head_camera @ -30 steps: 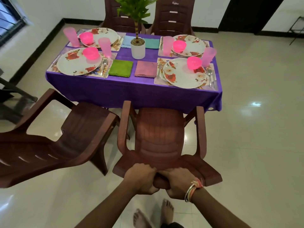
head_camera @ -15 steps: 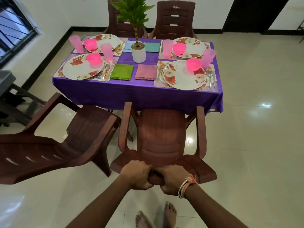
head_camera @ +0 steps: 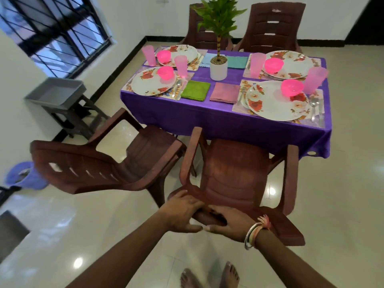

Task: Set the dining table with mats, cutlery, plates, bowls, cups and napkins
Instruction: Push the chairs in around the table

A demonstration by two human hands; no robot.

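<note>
A table under a purple cloth (head_camera: 218, 121) carries several place settings: floral plates (head_camera: 276, 100), pink bowls (head_camera: 292, 87), pink cups (head_camera: 315, 80), spoons (head_camera: 313, 107) on floral mats, and green (head_camera: 195, 90) and pink napkins (head_camera: 224, 95). A potted plant (head_camera: 218, 68) stands mid-table. My left hand (head_camera: 182, 213) and right hand (head_camera: 228, 222) both grip the top of the backrest of a brown plastic chair (head_camera: 236, 177) that faces the table's near side.
A second brown chair (head_camera: 108, 165) stands angled to the left of the held one. Two more chairs (head_camera: 274, 28) sit at the far side. A grey tub on a stool (head_camera: 56, 93) stands by the left wall under a barred window. My bare feet (head_camera: 209, 275) are on the tiled floor.
The view has swung left and closer to the table. Both hands still grip the chair's backrest, and the chair sits slightly nearer the table edge.
</note>
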